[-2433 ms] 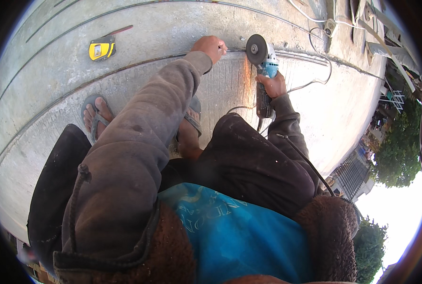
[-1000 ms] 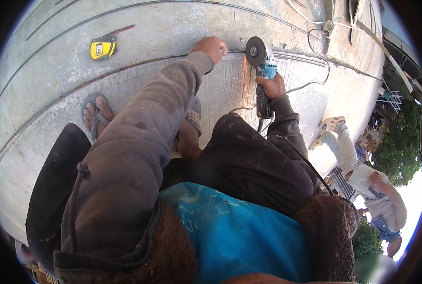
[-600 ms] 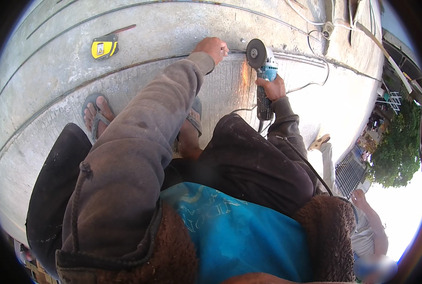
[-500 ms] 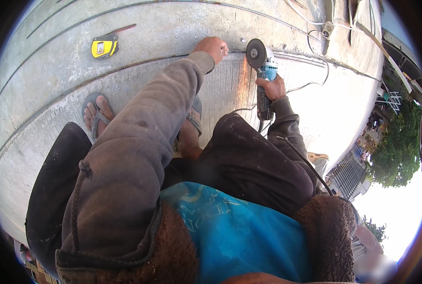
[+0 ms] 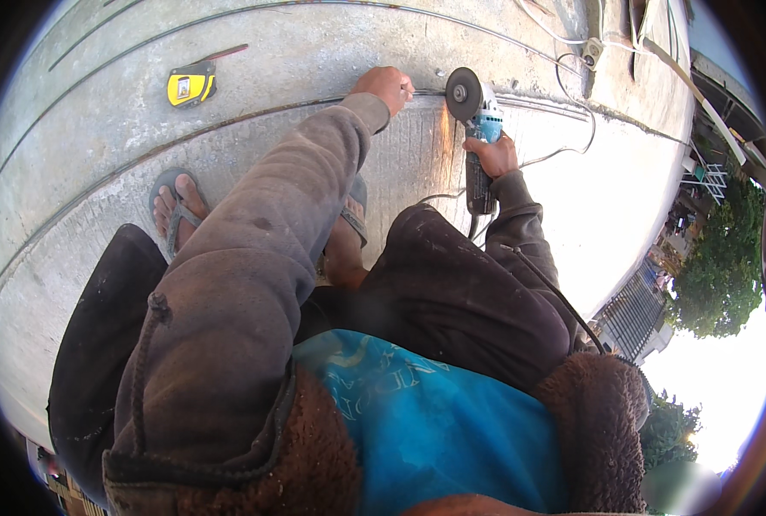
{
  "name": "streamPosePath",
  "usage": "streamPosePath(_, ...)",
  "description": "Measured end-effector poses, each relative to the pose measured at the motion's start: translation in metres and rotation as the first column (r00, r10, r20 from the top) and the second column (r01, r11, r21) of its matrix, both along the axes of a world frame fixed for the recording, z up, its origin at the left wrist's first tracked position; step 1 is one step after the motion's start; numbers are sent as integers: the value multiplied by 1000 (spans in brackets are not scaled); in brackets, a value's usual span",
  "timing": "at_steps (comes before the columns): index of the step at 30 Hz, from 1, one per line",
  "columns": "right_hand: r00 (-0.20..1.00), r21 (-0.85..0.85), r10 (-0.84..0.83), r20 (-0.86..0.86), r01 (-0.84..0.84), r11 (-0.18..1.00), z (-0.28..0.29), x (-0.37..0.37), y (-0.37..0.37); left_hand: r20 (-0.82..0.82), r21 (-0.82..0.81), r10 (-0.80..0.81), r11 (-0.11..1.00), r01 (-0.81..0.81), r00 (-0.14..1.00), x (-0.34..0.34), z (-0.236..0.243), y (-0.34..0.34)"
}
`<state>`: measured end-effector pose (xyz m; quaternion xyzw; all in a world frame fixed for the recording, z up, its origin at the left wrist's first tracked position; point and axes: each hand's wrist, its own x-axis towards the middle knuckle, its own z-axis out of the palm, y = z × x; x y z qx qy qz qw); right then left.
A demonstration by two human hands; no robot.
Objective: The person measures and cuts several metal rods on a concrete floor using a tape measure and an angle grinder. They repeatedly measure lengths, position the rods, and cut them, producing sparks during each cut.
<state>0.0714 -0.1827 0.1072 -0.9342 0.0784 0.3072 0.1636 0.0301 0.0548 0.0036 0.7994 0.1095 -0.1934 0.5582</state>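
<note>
My right hand (image 5: 496,156) is wrapped round the black and teal body of an angle grinder (image 5: 486,127). The grinder's dark cutting disc (image 5: 463,95) stands upright against a thin metal rod (image 5: 430,91). A narrow streak of orange sparks (image 5: 444,136) runs from that contact toward me over the concrete. To the left of the disc, my left hand (image 5: 386,88) is closed on the rod, its knuckles up. The rusty length of rod (image 5: 219,121) carries on in a curve to the left.
A yellow and black tape measure (image 5: 191,86) lies at the far left beside a thin dark-red stick (image 5: 224,52). More long rods (image 5: 331,3) lie farther off on the concrete floor (image 5: 297,52). A cable (image 5: 563,153) loops right of the grinder, near a socket box (image 5: 593,52). My sandalled feet (image 5: 176,206) are close by.
The grinder has shifted slightly up and its disc is tilted a little differently. The spark streak is shorter and thinner. A person at the right edge has gone out of view.
</note>
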Motion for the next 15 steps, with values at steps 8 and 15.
streamPosePath(8, 1000, -23, 25, -7, -25, 999, -4, 0, -8, -8, -7, 2, 1000, -2, 1000, 1, -2, -1)
streamPosePath(15, 1000, 8, 14, 14, -14, 1000, -1, 4, 2, -1, -18, -3, 1000, 3, 1000, 2, -5, -1)
